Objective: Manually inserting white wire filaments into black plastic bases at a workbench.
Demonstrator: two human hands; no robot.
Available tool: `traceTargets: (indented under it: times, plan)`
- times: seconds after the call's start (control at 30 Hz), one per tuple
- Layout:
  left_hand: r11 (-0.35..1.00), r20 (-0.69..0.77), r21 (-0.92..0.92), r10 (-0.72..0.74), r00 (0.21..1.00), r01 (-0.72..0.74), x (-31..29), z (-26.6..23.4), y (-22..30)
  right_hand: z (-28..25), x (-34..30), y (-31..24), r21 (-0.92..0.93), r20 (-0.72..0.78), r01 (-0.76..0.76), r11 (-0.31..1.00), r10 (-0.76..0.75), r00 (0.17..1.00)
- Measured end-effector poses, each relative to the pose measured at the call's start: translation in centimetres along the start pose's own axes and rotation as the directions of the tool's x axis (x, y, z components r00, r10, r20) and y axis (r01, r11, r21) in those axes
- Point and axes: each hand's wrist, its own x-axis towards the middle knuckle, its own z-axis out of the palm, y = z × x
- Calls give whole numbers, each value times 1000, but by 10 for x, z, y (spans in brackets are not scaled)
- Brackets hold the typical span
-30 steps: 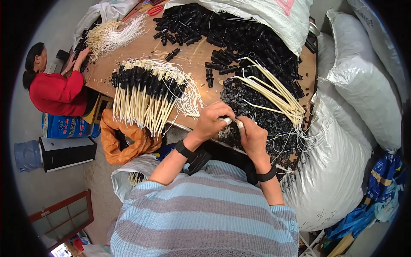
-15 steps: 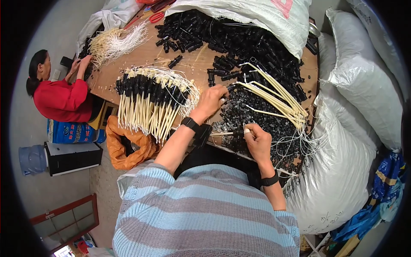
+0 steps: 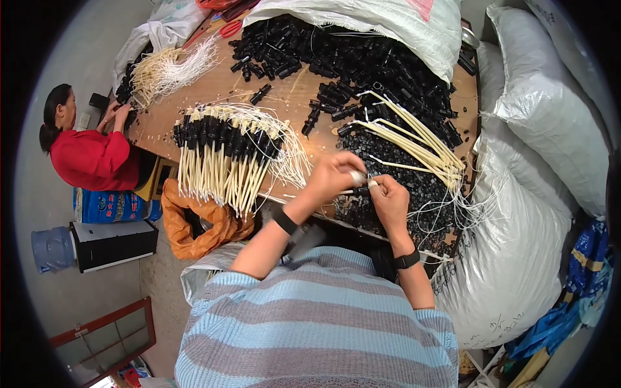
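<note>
My left hand (image 3: pixel 336 176), slightly blurred, has its fingers bent together near the right fingertips; a white cover sits on one finger. What it pinches is too small to make out. My right hand (image 3: pixel 391 199) is closed, thumb against forefinger, on a thin cream rod with a black fitting (image 3: pixel 355 191), mostly hidden between the hands. Beneath both hands spreads a heap of small black parts (image 3: pixel 414 169). Several loose cream rods with white wires (image 3: pixel 414 139) lie across the heap. Left of my hands stands a bundle of cream rods in black fittings (image 3: pixel 223 145).
A large pile of black fittings (image 3: pixel 362 58) spills from a white woven sack (image 3: pixel 401 26) at the back. Full white sacks (image 3: pixel 517 246) crowd the right. At far left a person in red (image 3: pixel 94 158) works beside cream and white wires (image 3: pixel 171 71). An orange bag (image 3: pixel 184 226) hangs below the table edge.
My left hand has come back from the black fittings toward my body and now meets my right hand. A black fitting beside the heap lies tilted differently. My right hand has hardly moved.
</note>
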Motion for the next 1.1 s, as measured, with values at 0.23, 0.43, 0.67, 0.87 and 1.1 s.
traceTargets:
  times: [0.23,0.43,0.67,0.87,1.1]
  plan:
    - [447,284,716,514,809,-536,-20,32,17,4,1,15,62,29,-55,997,54,998]
    - [519,154,712,543,825,-474,-19,31,10,3,-5,-5,96,36,-12,995,9,999]
    - [264,327,794,574,751,-548,-21,33,7,3,-11,-3,94,26,64,993,-67,997]
    - [879,-240,474,175,955,-42,-21,30,4,7,-16,-8,-331,-187,312,891,-386,903]
    - [731,-171,671,316,933,-125,-18,22,3,8,-19,-10,-456,-135,466,759,-576,806]
